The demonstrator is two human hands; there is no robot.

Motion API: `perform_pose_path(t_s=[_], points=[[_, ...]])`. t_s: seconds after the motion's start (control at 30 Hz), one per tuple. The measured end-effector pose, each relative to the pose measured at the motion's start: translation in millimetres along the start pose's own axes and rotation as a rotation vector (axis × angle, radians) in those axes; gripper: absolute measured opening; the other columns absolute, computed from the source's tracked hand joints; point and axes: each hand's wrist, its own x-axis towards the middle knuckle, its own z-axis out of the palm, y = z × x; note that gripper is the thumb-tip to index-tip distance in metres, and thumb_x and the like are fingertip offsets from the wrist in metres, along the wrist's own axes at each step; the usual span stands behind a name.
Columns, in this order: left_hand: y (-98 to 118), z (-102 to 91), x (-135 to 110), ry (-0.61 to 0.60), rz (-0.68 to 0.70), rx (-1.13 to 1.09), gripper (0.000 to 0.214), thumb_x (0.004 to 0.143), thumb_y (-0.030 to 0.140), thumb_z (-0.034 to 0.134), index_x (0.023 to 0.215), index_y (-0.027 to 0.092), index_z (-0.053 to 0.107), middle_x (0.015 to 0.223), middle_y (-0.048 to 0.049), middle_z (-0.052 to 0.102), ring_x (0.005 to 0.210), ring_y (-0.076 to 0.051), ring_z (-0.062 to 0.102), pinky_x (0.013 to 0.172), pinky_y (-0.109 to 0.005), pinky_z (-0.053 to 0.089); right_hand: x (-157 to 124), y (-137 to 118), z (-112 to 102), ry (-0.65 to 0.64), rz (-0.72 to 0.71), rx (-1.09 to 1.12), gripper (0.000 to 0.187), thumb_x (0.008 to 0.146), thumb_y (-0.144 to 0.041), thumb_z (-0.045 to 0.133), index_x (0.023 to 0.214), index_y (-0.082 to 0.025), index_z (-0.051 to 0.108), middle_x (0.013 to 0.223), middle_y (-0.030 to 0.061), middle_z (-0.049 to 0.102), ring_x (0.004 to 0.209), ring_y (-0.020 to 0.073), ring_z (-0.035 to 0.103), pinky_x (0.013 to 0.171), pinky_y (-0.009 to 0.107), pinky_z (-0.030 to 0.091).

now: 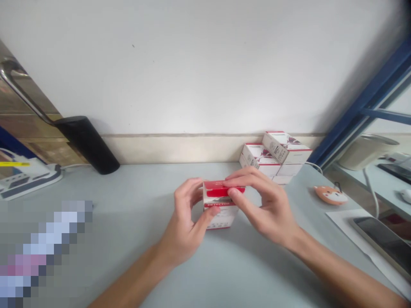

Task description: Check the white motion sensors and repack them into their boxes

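The left hand [184,226] is gripping the red-and-white detector box [221,219] well in front of the tabletop's [141,201] back edge; the right hand [268,203] is apparently pinching its red top flap [215,191]; similar cartons [297,157] are sitting stacked near that edge's right end.

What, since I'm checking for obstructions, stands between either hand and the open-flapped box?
Nothing visible: the left hand touches the box, and the right hand touches its red flap. The stack stands behind, to the right, outside both hands' contact.
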Motion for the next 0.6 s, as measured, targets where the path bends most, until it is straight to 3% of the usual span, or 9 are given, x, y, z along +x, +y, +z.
perform_pose_path(t_s=[0.2, 0.33, 0.4, 0.47, 0.53, 0.6], points=[[-4, -5.0, 4, -0.048, 0.062, -0.001, 0.034, 0.108, 0.020, 0.050, 0.139, 0.033, 0.052, 0.135, -0.0088, 0.061, 0.127, -0.022, 0.063, 0.103, -0.042, 0.057, -1, 7, -4, -0.176, -0.111, -0.066, 0.022, 0.100, -0.023, 0.068, 0.120, -0.027, 0.074, 0.128, 0.0104, 0.066, 0.112, 0.0232, 0.069, 0.094, 0.041, 0.061], [-5, -8.2, 7, -0.068, 0.169, 0.089, 0.035, 0.108, 0.018, 0.049, 0.140, 0.033, 0.052, 0.132, -0.0081, 0.062, 0.123, -0.020, 0.064, 0.100, -0.039, 0.056, -3, 10, -5, -0.206, -0.214, -0.244, 0.026, 0.101, -0.019, 0.063, 0.125, -0.030, 0.070, 0.127, 0.0097, 0.066, 0.106, 0.0224, 0.069, 0.088, 0.041, 0.061], [-6, -8.1, 7, -0.061, 0.198, 0.139, 0.031, 0.108, 0.021, 0.052, 0.136, 0.031, 0.055, 0.132, -0.0083, 0.064, 0.124, -0.020, 0.064, 0.101, -0.039, 0.056, -5, 11, -5, -0.219, -0.205, -0.248, 0.028, 0.102, -0.020, 0.061, 0.126, -0.031, 0.069, 0.135, 0.0101, 0.062, 0.113, 0.0236, 0.068, 0.094, 0.043, 0.060], [-8, -6.8, 8, 0.071, 0.111, 0.140, 0.021, 0.107, 0.029, 0.056, 0.128, 0.028, 0.058, 0.131, -0.0090, 0.066, 0.122, -0.021, 0.066, 0.099, -0.037, 0.057, -9, 15, -2, -0.248, -0.114, -0.160, 0.041, 0.101, -0.026, 0.065, 0.142, -0.033, 0.060, 0.155, 0.0127, 0.048, 0.126, 0.0263, 0.064, 0.101, 0.046, 0.059], [-10, -6.4, 10, 0.247, -0.119, 0.079, 0.021, 0.106, 0.041, 0.056, 0.120, 0.025, 0.056, 0.121, -0.0082, 0.069, 0.109, -0.020, 0.070, 0.089, -0.033, 0.059, -15, 19, 2, -0.316, 0.055, -0.040, 0.076, 0.098, -0.034, 0.072, 0.163, -0.035, 0.033, 0.165, 0.0173, 0.035, 0.129, 0.0276, 0.064, 0.101, 0.046, 0.060], [-14, -9.8, 15, 0.331, -0.352, 0.012, 0.029, 0.106, 0.052, 0.052, 0.116, 0.024, 0.053, 0.108, -0.0056, 0.072, 0.093, -0.018, 0.072, 0.076, -0.030, 0.059, -20, 24, 9, -0.365, 0.209, 0.038, 0.099, 0.095, -0.040, 0.075, 0.169, -0.033, 0.009, 0.163, 0.0200, 0.042, 0.125, 0.0269, 0.067, 0.097, 0.045, 0.061]])
